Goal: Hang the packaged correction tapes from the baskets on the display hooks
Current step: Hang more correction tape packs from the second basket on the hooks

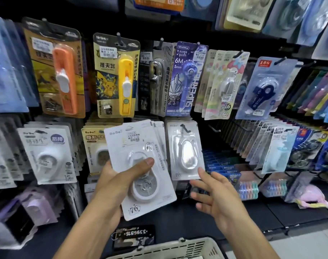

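My left hand [114, 182] grips a fanned stack of white BoBo correction tape packs [139, 165], thumb across the front blister, held up before the display. One identical white pack [184, 150] hangs on a black display hook [184, 128] just to the right of the stack. My right hand [213, 197] is open with fingers spread, holding nothing, just below and right of that hanging pack's bottom corner. The rim of a beige plastic basket [170, 247] shows at the bottom centre; its contents are hidden.
Packed hooks surround the spot: orange and yellow clip pushers [122, 79] above, a purple 6M tape pack [187, 77], a blue tape pack [260, 90] at right. A bare hook [214, 128] juts out right of the hanging pack. A black key tag [135, 234] lies on the shelf.
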Tool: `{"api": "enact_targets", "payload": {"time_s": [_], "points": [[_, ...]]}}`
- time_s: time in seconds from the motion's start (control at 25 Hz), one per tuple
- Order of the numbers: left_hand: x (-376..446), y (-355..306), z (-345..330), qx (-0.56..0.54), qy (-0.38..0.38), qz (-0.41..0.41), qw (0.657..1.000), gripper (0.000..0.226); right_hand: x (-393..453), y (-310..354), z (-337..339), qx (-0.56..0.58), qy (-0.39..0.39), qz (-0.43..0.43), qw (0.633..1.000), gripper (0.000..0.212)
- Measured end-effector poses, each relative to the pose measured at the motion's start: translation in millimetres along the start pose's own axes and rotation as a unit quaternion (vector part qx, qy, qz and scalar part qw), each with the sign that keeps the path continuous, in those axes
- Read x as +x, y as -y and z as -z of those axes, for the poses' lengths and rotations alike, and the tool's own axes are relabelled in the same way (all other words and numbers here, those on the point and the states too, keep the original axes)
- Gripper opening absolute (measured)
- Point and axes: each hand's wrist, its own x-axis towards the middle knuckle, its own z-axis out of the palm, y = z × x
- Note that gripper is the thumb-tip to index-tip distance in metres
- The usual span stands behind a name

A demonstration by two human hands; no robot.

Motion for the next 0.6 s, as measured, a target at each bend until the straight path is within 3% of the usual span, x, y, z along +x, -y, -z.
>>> {"api": "enact_targets", "payload": {"time_s": [0.08, 0.16, 0.24, 0.32, 0.44, 0.6], "points": [[1.6, 6.3, -7.3, 0.011, -0.012, -0.01, 1.0, 0.063, -7.6, -6.1, -3.7, -0.049, -0.004, 0.059, 0.997, 0.061], [3.2, 11.6, -15.6, 0.021, -0.018, -0.013, 1.0, 0.073, -21.7, -11.7, -13.6, -0.112, 0.066, 0.181, 0.975, 0.051], [3.0, 15.9, -21.0, 0.021, -0.001, 0.001, 1.0, 0.074, -31.7, -10.8, -26.0, -0.168, 0.116, 0.24, 0.949, 0.043], [1.9, 16.5, -20.6, 0.006, 0.044, 0.029, 0.999, 0.076, -29.2, -4.8, -32.2, -0.135, 0.112, 0.223, 0.959, 0.036], [-0.2, 12.2, -14.6, 0.003, 0.077, 0.043, 0.996, 0.071, -18.5, 7.1, -25.3, 0.023, 0.11, 0.117, 0.987, 0.031], [2.5, 4.9, -6.0, 0.025, -0.017, -0.009, 0.999, 0.05, 2.7, 5.3, 4.4, -0.005, 0.012, 0.111, 0.994, 0.014]]}}
